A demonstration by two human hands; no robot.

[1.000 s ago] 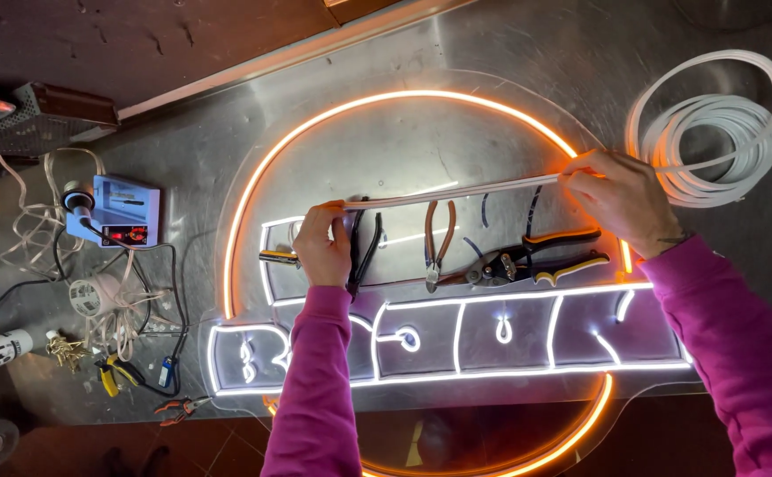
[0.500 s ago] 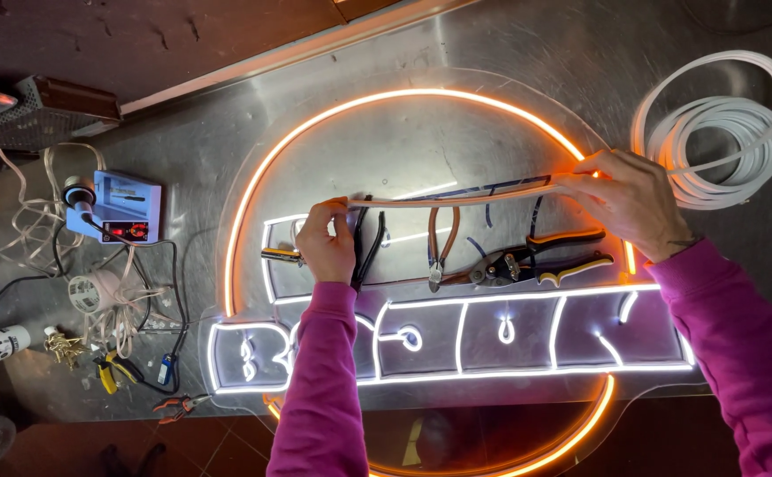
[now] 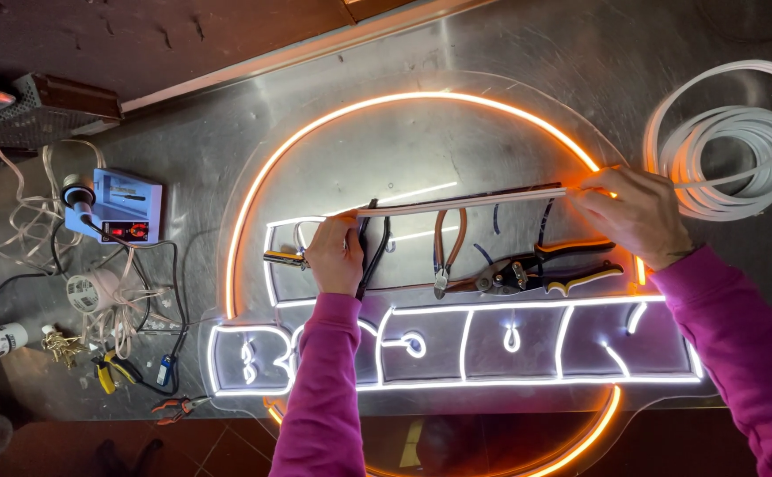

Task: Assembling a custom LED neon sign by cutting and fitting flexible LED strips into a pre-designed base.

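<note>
Left hand: our left hand (image 3: 334,256) pinches the near end of the white strip (image 3: 461,201), fingers pressed together over it, above the sign's lit letter row.
Right hand: our right hand (image 3: 633,216) pinches the far end of the same strip, thumb and fingers closed on it, just beside the orange arc.
Strip position: we hold it stretched between both hands, above the clear sign panel (image 3: 421,150), running slightly uphill from left to right.
Strip appearance: long, thin and flat; pale white along the lower edge, with a dark line on the upper edge. Beyond the right hand it continues toward the white coil (image 3: 729,141) lying on the metal table (image 3: 182,132).
Below the strip: orange-handled pliers (image 3: 443,256) and snips (image 3: 540,269) lie on the panel, apart from the strip.
Sign: orange neon arc (image 3: 315,132) and white letter outlines (image 3: 456,344), both lit.
Left of panel: blue soldering station (image 3: 116,208) among loose wires.
Change from one second ago: both hands keep their grip, and the strip now shows its dark edge where earlier it showed only white.
</note>
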